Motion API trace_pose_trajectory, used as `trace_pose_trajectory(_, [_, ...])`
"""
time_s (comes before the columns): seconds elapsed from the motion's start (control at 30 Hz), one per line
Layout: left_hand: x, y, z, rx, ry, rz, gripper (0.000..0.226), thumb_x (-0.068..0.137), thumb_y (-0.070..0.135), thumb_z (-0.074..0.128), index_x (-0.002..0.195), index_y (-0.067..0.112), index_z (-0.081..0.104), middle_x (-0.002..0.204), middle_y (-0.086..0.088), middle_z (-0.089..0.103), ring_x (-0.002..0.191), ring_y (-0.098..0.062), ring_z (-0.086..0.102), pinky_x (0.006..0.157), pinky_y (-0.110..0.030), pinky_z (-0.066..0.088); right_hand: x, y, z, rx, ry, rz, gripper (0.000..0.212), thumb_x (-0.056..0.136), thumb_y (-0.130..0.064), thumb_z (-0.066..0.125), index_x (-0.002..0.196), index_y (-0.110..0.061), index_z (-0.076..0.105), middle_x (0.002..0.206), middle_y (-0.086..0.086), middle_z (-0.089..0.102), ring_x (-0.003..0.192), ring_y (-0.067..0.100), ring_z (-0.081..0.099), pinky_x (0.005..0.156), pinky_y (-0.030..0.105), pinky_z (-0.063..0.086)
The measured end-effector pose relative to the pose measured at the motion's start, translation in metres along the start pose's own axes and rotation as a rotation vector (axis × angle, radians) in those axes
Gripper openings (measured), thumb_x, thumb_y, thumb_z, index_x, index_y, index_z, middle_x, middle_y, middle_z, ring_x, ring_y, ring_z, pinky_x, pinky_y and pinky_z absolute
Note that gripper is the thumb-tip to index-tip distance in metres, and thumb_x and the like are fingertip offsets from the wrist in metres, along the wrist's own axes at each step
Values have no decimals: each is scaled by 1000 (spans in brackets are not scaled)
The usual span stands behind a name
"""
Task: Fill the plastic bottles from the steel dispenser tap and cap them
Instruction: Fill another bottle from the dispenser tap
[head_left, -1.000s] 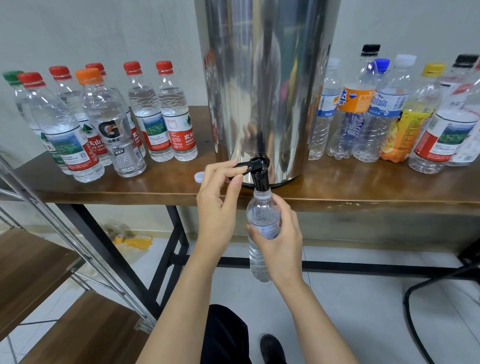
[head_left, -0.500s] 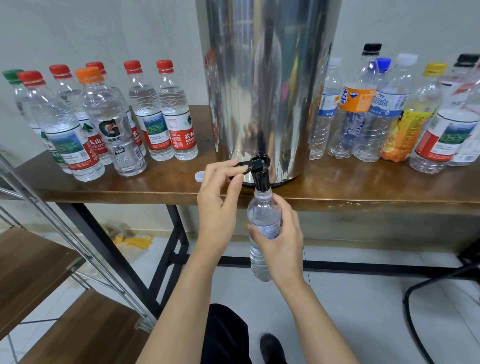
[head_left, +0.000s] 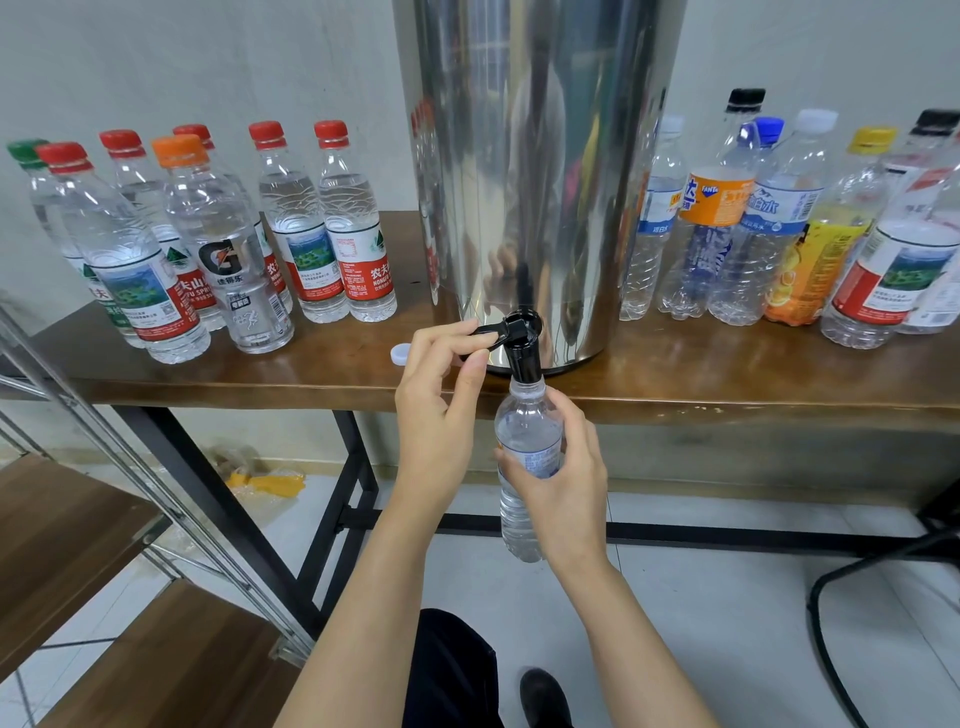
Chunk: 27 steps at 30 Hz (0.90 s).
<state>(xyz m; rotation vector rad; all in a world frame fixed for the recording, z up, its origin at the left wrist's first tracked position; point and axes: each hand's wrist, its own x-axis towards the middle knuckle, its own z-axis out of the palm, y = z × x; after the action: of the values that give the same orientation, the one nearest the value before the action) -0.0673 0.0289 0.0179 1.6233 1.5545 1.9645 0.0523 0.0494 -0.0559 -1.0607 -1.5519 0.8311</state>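
No change over the last second: left hand (head_left: 441, 415) pinches the tap lever (head_left: 485, 331), right hand (head_left: 566, 483) grips the bottle (head_left: 524, 423) beneath it. Filling presumably continues; capping not yet due.

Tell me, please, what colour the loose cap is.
White; the cap shows in the head view.

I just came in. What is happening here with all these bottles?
A person is filling a small bottle at the steel dispenser on the table. The left hand pinches the black tap lever, and the right hand holds the bottle with its mouth up against the spout. A loose white cap lies on the table, left of the lever. Capped bottles stand on both sides of the dispenser.
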Motion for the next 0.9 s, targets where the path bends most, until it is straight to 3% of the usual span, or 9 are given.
trace_pose_trajectory(0.37, [0, -1, 0, 0, -4, -7, 19, 100, 11, 56, 104, 25, 68, 118, 10, 59, 116, 0, 54, 93, -16, 43, 1, -1, 0, -13, 7, -15, 74, 76, -18, 84, 129, -50, 43, 132, -17, 51, 113, -22, 42, 86, -3, 32])
trace_pose_trajectory(0.9, [2, -3, -1, 9, -10, 43, 23, 99, 11, 56, 105, 31, 66, 117, 9, 60, 115, -2, 55, 91, -18, 45, 1, 0, 1, -17, 12, -19, 73, 76, -18, 85, 130, -46, 44, 131, -17, 51, 113, -21, 42, 84, -3, 33])
